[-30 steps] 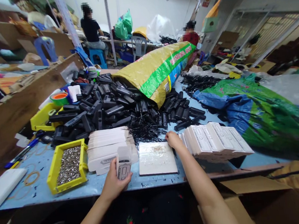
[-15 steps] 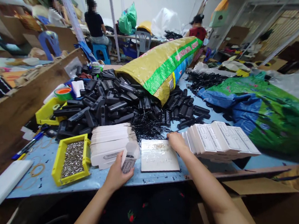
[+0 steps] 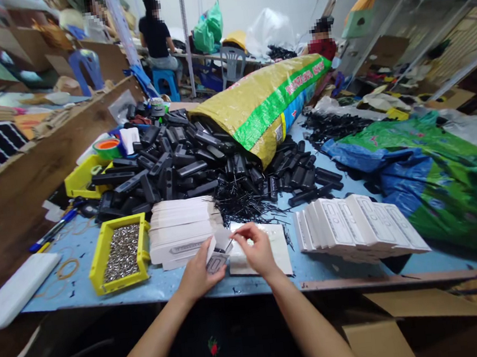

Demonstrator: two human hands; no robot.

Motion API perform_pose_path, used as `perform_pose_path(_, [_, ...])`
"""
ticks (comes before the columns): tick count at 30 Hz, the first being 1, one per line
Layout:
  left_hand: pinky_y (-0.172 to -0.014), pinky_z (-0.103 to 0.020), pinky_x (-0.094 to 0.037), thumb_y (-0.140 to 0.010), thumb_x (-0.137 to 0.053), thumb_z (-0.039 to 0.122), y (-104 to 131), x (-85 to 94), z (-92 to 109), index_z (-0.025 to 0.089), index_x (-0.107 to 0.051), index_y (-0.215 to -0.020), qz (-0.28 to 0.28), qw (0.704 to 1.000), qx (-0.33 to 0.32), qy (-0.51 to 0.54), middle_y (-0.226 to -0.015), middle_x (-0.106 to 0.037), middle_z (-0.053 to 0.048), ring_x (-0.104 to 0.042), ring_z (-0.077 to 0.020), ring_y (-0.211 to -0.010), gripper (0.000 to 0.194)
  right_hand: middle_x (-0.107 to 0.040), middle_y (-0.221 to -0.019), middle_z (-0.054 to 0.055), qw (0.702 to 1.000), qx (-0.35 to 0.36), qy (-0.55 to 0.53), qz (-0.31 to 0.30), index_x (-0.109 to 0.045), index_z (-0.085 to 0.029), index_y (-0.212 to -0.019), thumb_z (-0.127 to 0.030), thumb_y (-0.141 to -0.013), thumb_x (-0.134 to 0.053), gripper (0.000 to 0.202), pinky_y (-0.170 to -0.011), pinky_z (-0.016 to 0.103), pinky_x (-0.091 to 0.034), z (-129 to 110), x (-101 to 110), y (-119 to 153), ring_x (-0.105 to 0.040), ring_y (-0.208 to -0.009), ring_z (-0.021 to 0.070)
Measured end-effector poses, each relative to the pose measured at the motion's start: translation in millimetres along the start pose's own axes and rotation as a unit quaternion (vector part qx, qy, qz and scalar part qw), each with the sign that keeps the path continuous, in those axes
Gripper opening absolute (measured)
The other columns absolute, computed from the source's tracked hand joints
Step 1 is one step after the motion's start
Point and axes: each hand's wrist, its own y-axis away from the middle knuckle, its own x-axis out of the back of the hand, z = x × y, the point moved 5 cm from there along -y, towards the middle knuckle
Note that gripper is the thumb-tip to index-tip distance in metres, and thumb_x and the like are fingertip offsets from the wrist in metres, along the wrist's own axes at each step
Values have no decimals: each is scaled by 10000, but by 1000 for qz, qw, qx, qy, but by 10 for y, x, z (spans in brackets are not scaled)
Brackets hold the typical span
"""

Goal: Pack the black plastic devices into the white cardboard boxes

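My left hand (image 3: 197, 275) is closed around a small white printed box (image 3: 216, 261), whose upper end stands open with a flap raised. At that open end my right hand (image 3: 256, 251) pinches a thin black stick (image 3: 230, 240); whether its tip is inside the box I cannot tell. Beneath my right hand lies a white board (image 3: 279, 253) with a shiny, wet-looking surface. A heap of similar thin black sticks (image 3: 247, 203) sits just behind the board. To the left of the held box, a stack of flattened white cartons (image 3: 183, 224) stands on the table.
A yellow bin (image 3: 95, 267) of small metal parts stands left. Rows of printed boxes (image 3: 356, 220) stand right. Behind are piled black plastic casings (image 3: 177, 162), a yellow woven sack (image 3: 236, 116) and a green-blue sack (image 3: 443, 179). Several people sit farther back.
My right hand has come from the heap of black sticks, leftward and nearer, to the box with a stick in its fingers. My left hand still holds the box; the view has shifted slightly.
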Motion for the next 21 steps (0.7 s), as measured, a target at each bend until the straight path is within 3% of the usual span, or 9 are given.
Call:
perform_pose_path(3, [-966,-380,-435,-767,-577,318,0,22,-10,213,-256,-1373,14,999,-21,20,-1323,-487,-120,-525,-255,-1177,693,-650,-876,53,995,41,82,-50,-682,-216,-754,-322,-764,-662,109,-852,358,-443,-5,-206,136,-561,-879,191])
perform_pose_path(6, [-939,-392,-447,-750,-593,317,-15,-26,-12,210,-407,-1204,-12,998,-49,31,-1196,-563,-106,-571,-245,-1095,503,-645,-1003,62,998,-45,-26,-27,-666,-224,-1032,-386,-783,-634,298,-807,342,-483,228,-250,142,-594,-865,181])
perform_pose_path(8, [-879,-390,-478,-733,-618,329,-36,-80,-21,192,-351,-1220,-31,997,-29,61,-1127,-592,-110,-616,-235,-996,572,-641,-1097,69,986,-83,-120,-76,-602,-226,-1183,-426,-815,-589,419,-846,347,-489,361,-369,164,-614,-941,188])
perform_pose_path(11, [-853,-385,-491,-739,-614,305,-67,-138,-10,159,-167,-1330,-39,993,19,110,-1101,-609,-121,-642,-226,-949,755,-549,-1294,62,976,-30,-154,-154,-667,-228,-1102,-444,-823,-583,362,-1028,384,-381,373,-544,230,-509,-1196,222])
perform_pose_path(16, [-940,-425,-444,-726,-607,262,-64,-123,30,168,-9,-1424,-31,993,28,114,-1229,-565,-153,-582,-258,-1102,923,-640,-1162,60,984,-37,-134,-112,-667,-237,-1107,-378,-871,-532,306,-995,382,-426,356,-533,252,-584,-1105,205])
perform_pose_path(19, [-981,-451,-413,-744,-598,294,-32,-138,10,183,-15,-1443,-39,990,34,130,-1317,-499,-160,-529,-274,-1176,917,-585,-1252,47,988,68,-66,-124,-637,-255,-1155,-368,-884,-498,325,-1064,393,-350,252,-492,301,-499,-1212,200])
perform_pose_path(21, [-1013,-484,-378,-756,-602,363,-5,-132,8,170,-64,-1442,2,989,52,136,-1381,-419,-183,-479,-299,-1224,893,-486,-1360,47,985,103,-14,-141,-580,-256,-1231,-385,-860,-522,397,-1095,404,-301,234,-517,408,-413,-1287,209])
